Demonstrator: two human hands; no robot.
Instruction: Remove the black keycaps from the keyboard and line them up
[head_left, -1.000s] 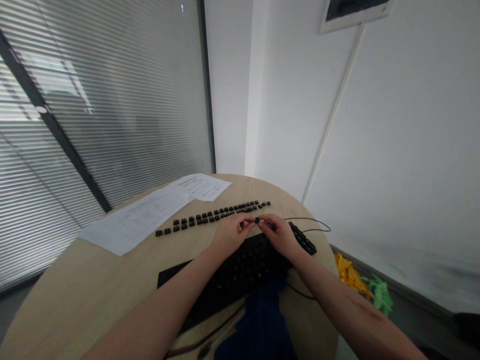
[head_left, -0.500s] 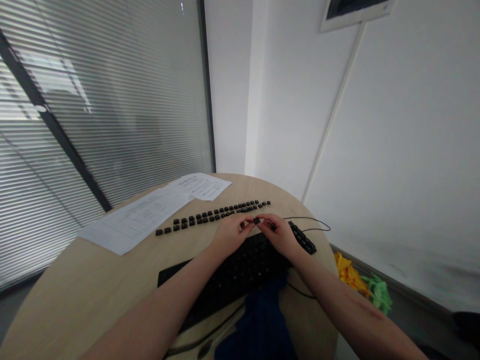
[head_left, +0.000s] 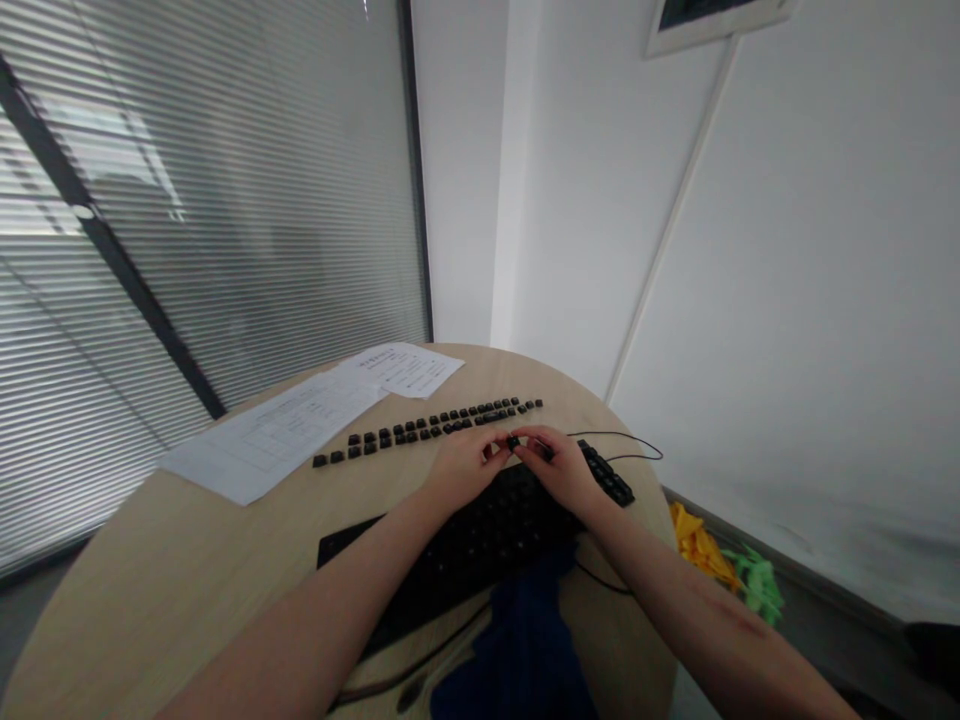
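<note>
Between the fingertips of both hands is a small black keycap (head_left: 513, 442). My left hand (head_left: 466, 464) pinches it from the left, and my right hand (head_left: 559, 468) from the right. Below them lies a black keyboard (head_left: 487, 545), partly hidden by my forearms; its number pad shows right of my right hand. Beyond my hands, loose black keycaps (head_left: 409, 432) stand on the table in two long slanting rows, with a longer keycap (head_left: 491, 416) among them.
Printed paper sheets (head_left: 300, 430) lie at the left of the round wooden table (head_left: 172, 590). A thin black cable (head_left: 637, 440) loops near the right edge. Dark blue cloth (head_left: 517, 650) shows at the front. Yellow cloth (head_left: 701, 545) and green cloth (head_left: 757, 585) are down beside the wall.
The keycap has turned slightly between my fingertips. Both hands stay in nearly the same place, and the view has shifted a little.
</note>
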